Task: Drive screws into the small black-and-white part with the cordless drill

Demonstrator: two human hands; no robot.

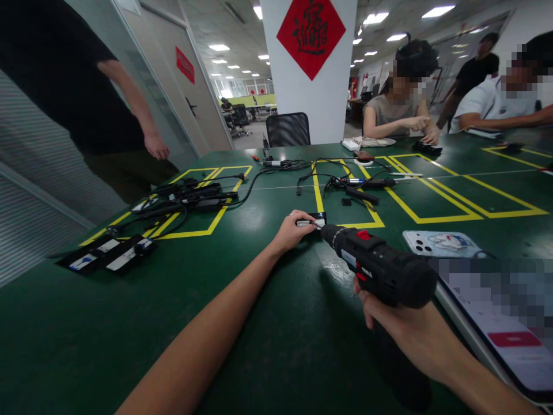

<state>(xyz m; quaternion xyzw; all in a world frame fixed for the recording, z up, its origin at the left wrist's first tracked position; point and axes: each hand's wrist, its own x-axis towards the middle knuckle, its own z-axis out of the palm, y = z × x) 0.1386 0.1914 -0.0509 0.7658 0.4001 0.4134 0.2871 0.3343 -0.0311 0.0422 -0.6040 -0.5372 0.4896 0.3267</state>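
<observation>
While the right hand (395, 323) clasps a power drill (382, 264), the left hand (290, 231) pinches a small black-and-white part (319, 218) on the green table (302, 346), near the bit's tip. Drill work looks unfinished; how much remains, I cannot tell.

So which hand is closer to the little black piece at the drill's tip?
Left. The left hand has its fingertips on the black piece; the right hand is farther back, gripping the drill.

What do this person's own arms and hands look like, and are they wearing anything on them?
Both forearms show no sleeves. The left hand is ungloved, with what looks like a thin ring on one finger. The right hand is ungloved too.
</observation>
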